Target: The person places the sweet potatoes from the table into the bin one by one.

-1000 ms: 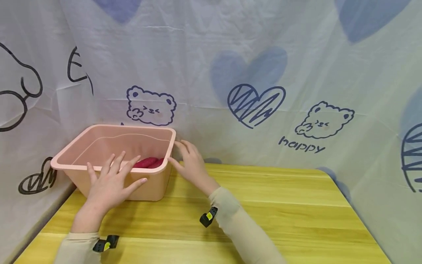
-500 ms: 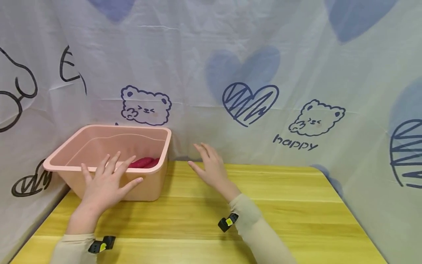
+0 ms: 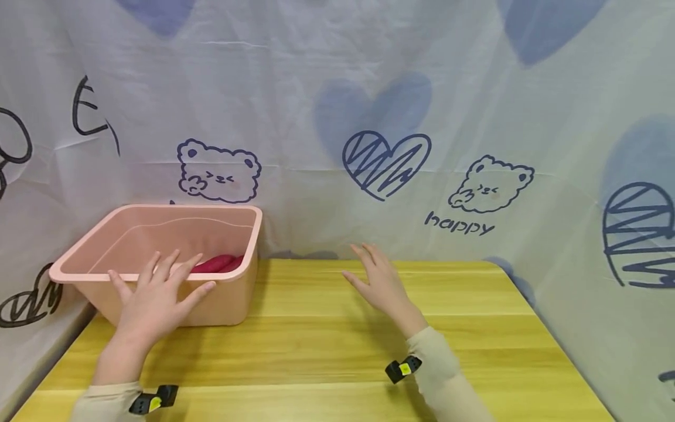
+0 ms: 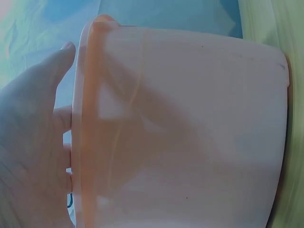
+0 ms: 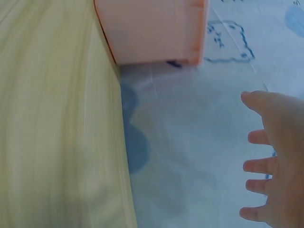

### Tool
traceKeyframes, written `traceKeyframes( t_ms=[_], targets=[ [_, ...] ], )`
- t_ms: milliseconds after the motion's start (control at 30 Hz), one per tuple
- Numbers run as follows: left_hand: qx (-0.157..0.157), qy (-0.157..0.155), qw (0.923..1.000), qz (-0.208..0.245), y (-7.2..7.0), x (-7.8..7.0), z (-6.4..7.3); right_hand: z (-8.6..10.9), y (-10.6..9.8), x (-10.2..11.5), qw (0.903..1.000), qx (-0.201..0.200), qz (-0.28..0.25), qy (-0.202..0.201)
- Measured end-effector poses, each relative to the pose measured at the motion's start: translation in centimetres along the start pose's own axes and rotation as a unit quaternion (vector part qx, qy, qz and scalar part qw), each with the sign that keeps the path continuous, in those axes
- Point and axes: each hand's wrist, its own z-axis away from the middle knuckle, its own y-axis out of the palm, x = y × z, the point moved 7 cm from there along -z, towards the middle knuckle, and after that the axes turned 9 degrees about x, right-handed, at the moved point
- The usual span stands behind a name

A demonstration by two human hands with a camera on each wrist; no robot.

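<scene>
A pink plastic basin [image 3: 227, 302] stands at the left back of the table, and dark red items [image 3: 213, 264] lie inside it; their kind cannot be told. Spread fingers of my left hand [image 3: 153, 305] reach over the basin's front rim. In the left wrist view that hand [image 4: 31, 128] is right beside the rim, and whether it touches is unclear. My right hand [image 3: 382, 287] hovers over the table to the right of the basin, fingers extended, holding nothing. The right wrist view shows the right hand [image 5: 285, 156] well apart from the basin [image 5: 152, 31].
The yellow wood-grain table [image 3: 316, 351] extends right from the basin. A pale curtain [image 3: 295, 105] printed with hearts and bears hangs behind it and along both sides. Each sleeve carries a black wrist device [image 3: 403, 368].
My right hand has left the basin's right rim and moved right over the table. The left hand stays at the front rim, while the whole view has shifted slightly.
</scene>
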Motion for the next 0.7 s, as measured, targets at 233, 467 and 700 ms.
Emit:
traceKeyframes(
  t_ms=[233, 467, 700],
  targets=[
    [-0.005, -0.004, 0.9999, 0.01, -0.3, -0.2, 0.2, 1.9, -1.4, -3.4, 0.9996, -0.005, 0.002, 0.026],
    [-0.017, 0.024, 0.9995, 0.01, -0.5, -2.9, -0.3, 3.5, -3.2, -5.9, 0.9988, -0.01, 0.017, 0.045],
    [-0.016, 0.044, 0.9989, 0.009, -0.3, -5.9, -1.2, 5.0, -4.2, -7.9, 0.9976, -0.02, 0.032, 0.058]
  ],
)
